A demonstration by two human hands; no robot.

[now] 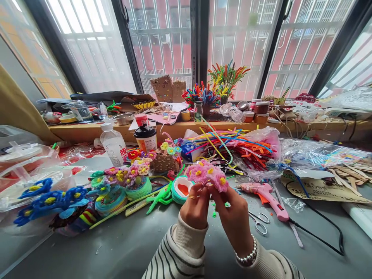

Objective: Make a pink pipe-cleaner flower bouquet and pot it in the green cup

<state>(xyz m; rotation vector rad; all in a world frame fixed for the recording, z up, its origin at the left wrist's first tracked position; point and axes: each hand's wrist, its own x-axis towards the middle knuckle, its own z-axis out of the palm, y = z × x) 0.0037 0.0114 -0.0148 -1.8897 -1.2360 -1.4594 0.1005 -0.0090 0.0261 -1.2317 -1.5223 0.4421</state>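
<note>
A bunch of pink pipe-cleaner flowers (pixel 204 172) with yellow centres is held up over the grey table. My left hand (pixel 195 205) has its fingers closed below the blooms, at the stems. From the other side my right hand (pixel 234 213) pinches just under the rightmost flower. The stems are mostly hidden by my fingers. Just left of my hands is a small round pot (pixel 178 190) wrapped in mint green and white, with orange inside. Small silver scissors (pixel 260 221) lie to the right of my right hand.
A pink glue gun (pixel 271 199) with a black cord lies at right. Several wrapped pots of pipe-cleaner flowers (pixel 52 197) stand at left. Behind are a water bottle (pixel 113 145), a lidded cup (pixel 145 139) and a heap of pipe cleaners (pixel 247 149). Wooden sticks (pixel 348 176) lie far right.
</note>
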